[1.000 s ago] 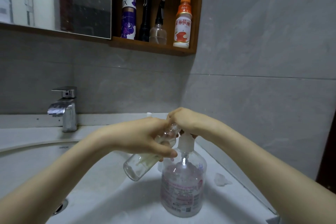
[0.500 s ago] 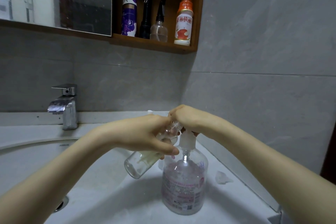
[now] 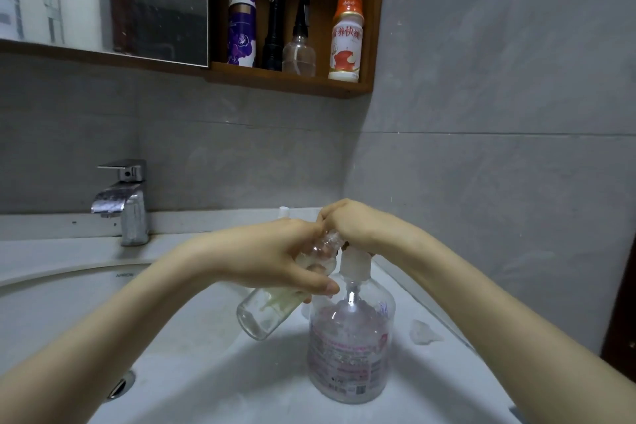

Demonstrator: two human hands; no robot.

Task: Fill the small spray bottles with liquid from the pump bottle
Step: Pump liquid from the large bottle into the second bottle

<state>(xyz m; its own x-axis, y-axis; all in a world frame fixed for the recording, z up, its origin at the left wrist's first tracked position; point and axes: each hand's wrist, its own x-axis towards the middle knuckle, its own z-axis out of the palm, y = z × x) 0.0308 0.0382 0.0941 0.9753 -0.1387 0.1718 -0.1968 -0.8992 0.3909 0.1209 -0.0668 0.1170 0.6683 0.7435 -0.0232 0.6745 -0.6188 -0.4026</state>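
White tabletop (image 3: 430,389): pump bottle (image 3: 351,348) is stood upright, its head clamped under the right hand (image 3: 354,224) grip. Small bottle (image 3: 265,313) is clamped tilted in the left hand (image 3: 272,258) grip, neck at the pump head. Alignment is best kept, presses short.

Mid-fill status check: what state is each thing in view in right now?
small spray bottle: tilted, neck up by the pump head, some liquid inside.
pump bottle: standing upright, partly full.
left hand: grips the small spray bottle.
right hand: curled over the pump head.
faucet: off, no water running.
shelf spray bottle: upright, sprayer on.
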